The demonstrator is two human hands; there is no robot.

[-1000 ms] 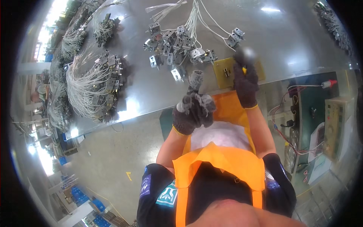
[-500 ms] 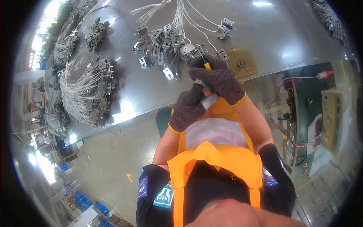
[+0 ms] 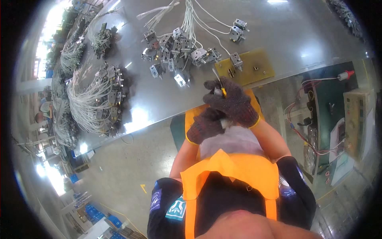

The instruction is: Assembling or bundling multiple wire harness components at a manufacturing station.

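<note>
At the table's near edge, my right hand [image 3: 234, 104], in a dark knitted glove, is closed around a screwdriver [image 3: 223, 91] with a yellow handle. Its thin shaft points away from me, toward the metal units. Below and to the left, my gloved left hand [image 3: 206, 125] is curled. A pale piece [image 3: 227, 122] shows beside its fingers, but I cannot make out what it is. Beyond my hands lies a pile of small silvery metal boxes [image 3: 177, 47] with white wires [image 3: 188, 20]. One metal box [image 3: 236, 59] rests on a yellowish board [image 3: 260, 63].
More wired metal units [image 3: 111, 93] lie in a curved bundle at the left of the grey table [image 3: 151, 95]. To the right, a lower green bench [image 3: 332, 93] carries red leads and a beige instrument box [image 3: 354, 123]. Small brass-coloured pieces sit on the yellowish board.
Both hands have drawn back from the metal boxes toward my body, the screwdriver coming along in the right. More of the yellowish board and the box on it now shows.
</note>
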